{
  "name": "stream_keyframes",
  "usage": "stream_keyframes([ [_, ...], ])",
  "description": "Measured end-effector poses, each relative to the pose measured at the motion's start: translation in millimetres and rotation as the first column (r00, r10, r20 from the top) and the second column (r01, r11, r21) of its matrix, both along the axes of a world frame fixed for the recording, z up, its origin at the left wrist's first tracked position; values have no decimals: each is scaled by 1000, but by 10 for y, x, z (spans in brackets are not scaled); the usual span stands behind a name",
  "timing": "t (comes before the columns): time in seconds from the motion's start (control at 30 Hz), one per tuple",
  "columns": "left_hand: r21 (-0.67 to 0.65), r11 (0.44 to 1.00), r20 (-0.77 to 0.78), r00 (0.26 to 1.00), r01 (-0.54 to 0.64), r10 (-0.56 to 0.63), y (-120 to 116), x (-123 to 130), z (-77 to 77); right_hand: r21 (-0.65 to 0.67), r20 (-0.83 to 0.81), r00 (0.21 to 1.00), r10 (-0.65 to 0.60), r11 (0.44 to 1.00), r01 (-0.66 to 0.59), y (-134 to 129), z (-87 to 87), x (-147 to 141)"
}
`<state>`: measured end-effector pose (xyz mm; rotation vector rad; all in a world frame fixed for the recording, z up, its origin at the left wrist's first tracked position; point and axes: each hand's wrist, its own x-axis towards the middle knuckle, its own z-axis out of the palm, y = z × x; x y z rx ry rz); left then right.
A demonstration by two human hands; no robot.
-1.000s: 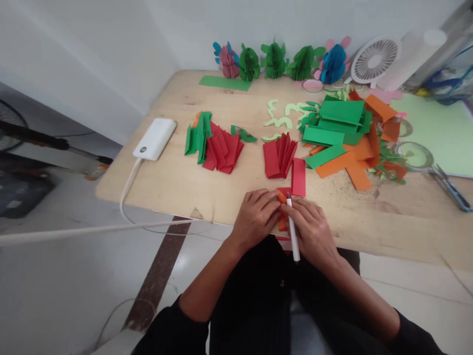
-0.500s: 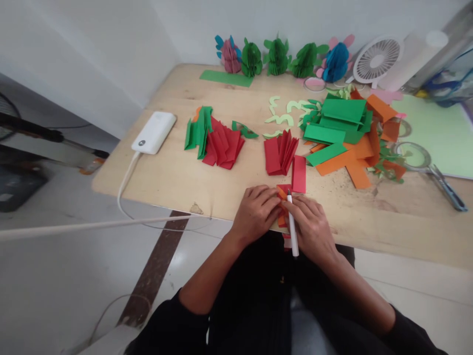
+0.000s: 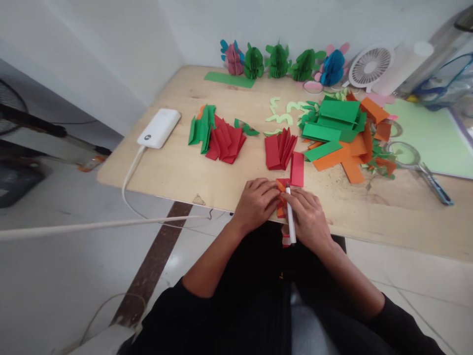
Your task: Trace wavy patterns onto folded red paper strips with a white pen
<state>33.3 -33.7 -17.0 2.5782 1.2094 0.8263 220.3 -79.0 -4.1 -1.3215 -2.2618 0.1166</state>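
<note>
At the table's front edge, my left hand (image 3: 257, 203) presses with closed fingers on the left side of an orange paper piece (image 3: 280, 210), which lies over red paper. My right hand (image 3: 309, 217) is closed round a white pen (image 3: 290, 217), its dark tip pointing away from me, and its fingers rest at the paper's right side. Just beyond the hands are a single red strip (image 3: 297, 169) and a stack of folded red papers (image 3: 280, 150). Farther left, more folded red papers (image 3: 226, 140) lie beside green ones (image 3: 202, 128).
A white power bank (image 3: 159, 129) with a cable sits at the left. Green folded papers (image 3: 338, 116) and orange strips (image 3: 353, 165) are heaped at the right, near tape and a cutter (image 3: 435, 183). Paper figures (image 3: 278, 61) and a small fan (image 3: 371, 66) stand at the back.
The whole view has shifted slightly. Both hands stay around the orange paper, with the pen still in my right hand; more of the orange piece's upper part shows.
</note>
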Motion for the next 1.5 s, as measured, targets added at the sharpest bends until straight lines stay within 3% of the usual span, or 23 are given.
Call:
stream_keyframes([
  [0.3, 2, 1000, 16, 1000, 0, 0, 5, -10, -14, -22, -10, 1000, -8, 1000, 8, 0, 17, -5],
  [0.77, -136, 989, -27, 998, 48, -52, 5, -106, 58, 13, -6, 1000, 7, 1000, -7, 4, -15, 5],
  [1.1, -291, 950, -112, 982, 112, -150, 20, -219, 174, -4, -9, 1000, -9, 1000, 9, 2, 10, -12],
  [1.5, -303, 947, -99, 985, 105, -141, 18, -204, 177, -15, -36, 999, -20, 1000, 20, -6, 23, -23],
])
